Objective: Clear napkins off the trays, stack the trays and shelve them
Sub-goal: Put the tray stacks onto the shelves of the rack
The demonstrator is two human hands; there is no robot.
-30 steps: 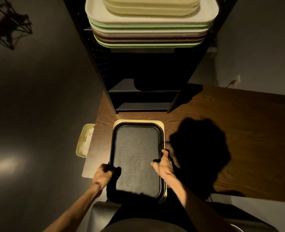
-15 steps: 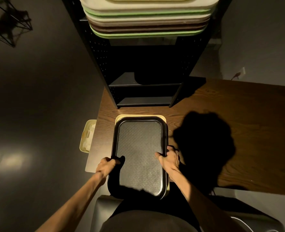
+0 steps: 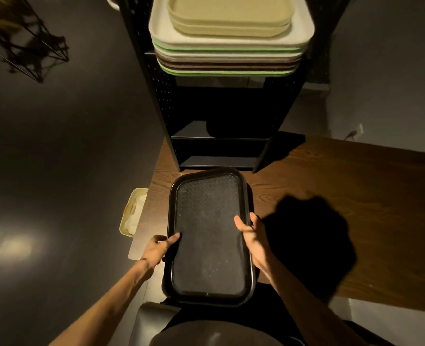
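A black textured tray (image 3: 207, 233) is held above the near left end of the wooden table (image 3: 331, 196), its top bare. My left hand (image 3: 157, 248) grips its left rim, thumb on the tray's floor. My right hand (image 3: 250, 233) grips its right rim. Whatever lies under the tray is hidden; only a dark edge shows at its right side. A stack of several cream, green and brown trays (image 3: 231, 46) sits on the top of a black shelf rack (image 3: 221, 136) at the table's far end.
A cream bin (image 3: 132, 213) holding crumpled white napkins hangs off the table's left edge. The rack's lower shelves are dark and open. A dark chair back (image 3: 151, 320) is below the tray. A wire-frame object (image 3: 31, 46) stands on the floor at far left.
The black tray has come up off the table, tilted slightly, and the yellow rim that showed beneath it is out of sight. The view has tilted up, showing more of the shelved stack.
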